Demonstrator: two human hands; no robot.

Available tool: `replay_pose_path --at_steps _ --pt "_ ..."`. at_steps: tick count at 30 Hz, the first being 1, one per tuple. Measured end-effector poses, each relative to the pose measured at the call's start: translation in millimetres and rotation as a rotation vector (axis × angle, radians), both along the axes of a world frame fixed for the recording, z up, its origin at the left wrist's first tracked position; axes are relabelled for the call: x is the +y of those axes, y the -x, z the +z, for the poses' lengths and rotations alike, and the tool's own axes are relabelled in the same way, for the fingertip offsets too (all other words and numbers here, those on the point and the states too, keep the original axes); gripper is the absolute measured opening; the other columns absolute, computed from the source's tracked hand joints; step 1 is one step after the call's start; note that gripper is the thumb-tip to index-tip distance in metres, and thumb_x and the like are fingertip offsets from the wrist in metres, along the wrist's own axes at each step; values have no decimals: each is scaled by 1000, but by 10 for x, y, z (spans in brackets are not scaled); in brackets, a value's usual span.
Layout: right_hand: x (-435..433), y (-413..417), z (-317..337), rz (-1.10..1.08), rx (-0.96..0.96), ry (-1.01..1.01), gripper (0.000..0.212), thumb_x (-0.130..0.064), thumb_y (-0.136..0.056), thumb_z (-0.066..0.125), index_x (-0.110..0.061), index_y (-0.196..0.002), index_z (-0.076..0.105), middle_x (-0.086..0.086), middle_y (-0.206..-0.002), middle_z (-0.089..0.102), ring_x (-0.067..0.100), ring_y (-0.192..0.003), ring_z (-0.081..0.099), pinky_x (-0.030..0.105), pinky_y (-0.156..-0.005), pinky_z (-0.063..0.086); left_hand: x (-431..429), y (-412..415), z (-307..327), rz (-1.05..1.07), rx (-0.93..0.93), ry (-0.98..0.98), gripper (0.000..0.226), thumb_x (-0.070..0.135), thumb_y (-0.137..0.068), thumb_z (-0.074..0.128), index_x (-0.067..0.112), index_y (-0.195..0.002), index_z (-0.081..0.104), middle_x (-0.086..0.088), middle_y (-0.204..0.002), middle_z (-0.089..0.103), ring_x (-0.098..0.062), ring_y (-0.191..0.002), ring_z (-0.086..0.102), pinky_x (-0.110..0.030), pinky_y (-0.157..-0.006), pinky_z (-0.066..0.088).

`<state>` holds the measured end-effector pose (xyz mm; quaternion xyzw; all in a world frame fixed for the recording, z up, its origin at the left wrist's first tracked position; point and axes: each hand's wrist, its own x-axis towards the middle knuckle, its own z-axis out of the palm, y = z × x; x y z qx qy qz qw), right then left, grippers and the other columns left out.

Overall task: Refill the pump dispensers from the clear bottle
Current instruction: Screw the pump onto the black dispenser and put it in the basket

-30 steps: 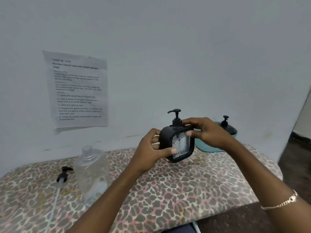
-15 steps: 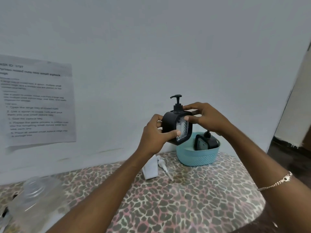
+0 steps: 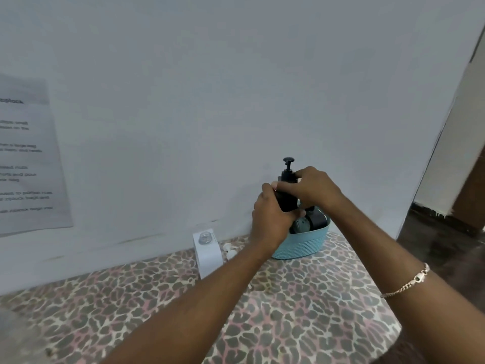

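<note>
Both hands hold a black pump dispenser [image 3: 287, 198] upright just above the teal basket [image 3: 301, 248] at the back right of the table. My left hand [image 3: 273, 219] wraps its body from the left. My right hand [image 3: 312, 189] grips its top near the pump neck. A second black dispenser [image 3: 312, 220] lies inside the basket, partly hidden by my hands. A white pump-less dispenser [image 3: 208, 254] with an open neck stands left of the basket, and its white pump [image 3: 229, 252] lies beside it. The clear bottle is out of view.
The table [image 3: 301, 306] has a leopard-print cloth and a rounded right edge. A printed sheet [image 3: 26, 158] hangs on the white wall at left. A doorway and dark floor [image 3: 446, 232] open to the right.
The view has swung right, so the clear bottle left the frame. Both hands carried the black dispenser right and down toward the teal basket.
</note>
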<state>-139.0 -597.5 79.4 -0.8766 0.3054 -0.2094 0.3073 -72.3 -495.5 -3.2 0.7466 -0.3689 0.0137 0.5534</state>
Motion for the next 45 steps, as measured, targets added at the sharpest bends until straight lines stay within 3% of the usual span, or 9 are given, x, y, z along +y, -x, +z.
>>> replay_pose_path --at_steps 7,10,13,18,24,26,34,37,45 --pt "-192 -115 -253 -89 40 63 42 -44 -76 81 -11 -84 57 3 -78 63 17 -68 62 25 -50 40 -243 -48 -239 -27 30 -87 55 24 -77 91 11 -116 55 -5 -115 67 -21 -100 69 -35 -81 61" --pt "-224 -109 -374 -117 28 89 40 -38 -76 81 -14 -75 49 1 -71 57 15 -60 56 25 -49 36 -276 -108 -275 -57 18 -135 40 13 -83 85 7 -114 61 -1 -108 68 -13 -89 65 -14 -68 49" --pt "-246 -117 -509 -125 24 87 41 -32 -76 81 -15 -69 44 0 -65 51 14 -53 48 25 -47 33 -296 -193 -309 -84 23 -185 30 9 -83 84 4 -107 67 0 -94 68 -4 -73 59 -8 -58 44" --pt "-244 -119 -736 -131 3 81 39 -30 -77 79 -12 -66 46 2 -62 50 16 -50 45 27 -48 33 -350 -277 -370 -128 -1 -239 11 8 -85 81 2 -94 78 -9 -88 76 -16 -74 67 -19 -60 47" --pt "-264 -76 -951 -183 -10 169 34 -33 -78 75 -3 -68 60 7 -58 58 21 -51 52 29 -44 36 -416 -320 -411 -126 -43 -328 6 8 -85 80 3 -87 77 7 -64 59 -5 -56 53 -11 -50 39" --pt "-257 -78 -999 -184 -2 171 29 -29 -80 72 -4 -69 60 6 -58 58 22 -53 53 30 -47 37 -441 -315 -411 -110 -53 -368 6 9 -86 79 4 -85 76 0 -67 62 -13 -61 57 -22 -57 47" --pt "-222 -109 -1124 -185 50 279 20 -15 -94 62 -9 -77 55 0 -66 50 10 -56 43 29 -49 31 -534 -353 -460 -47 -67 -519 36 11 -91 66 16 -61 47 -1 -61 51 -18 -59 46 -30 -53 37" --pt "-260 -157 -1212 -196 74 325 22 -13 -95 62 -10 -74 59 -1 -67 51 12 -59 46 30 -52 34 -545 -355 -440 -58 -112 -597 37 15 -96 58 18 -63 43 0 -62 49 -16 -57 42 -31 -49 29" --pt "-287 -148 -1356 -177 68 380 28 -6 -97 61 -12 -70 53 12 -84 60 27 -74 58 34 -59 38 -539 -336 -311 -164 -198 -817 31 19 -104 49 15 -73 50 -3 -72 54 -22 -74 55 -30 -55 37"
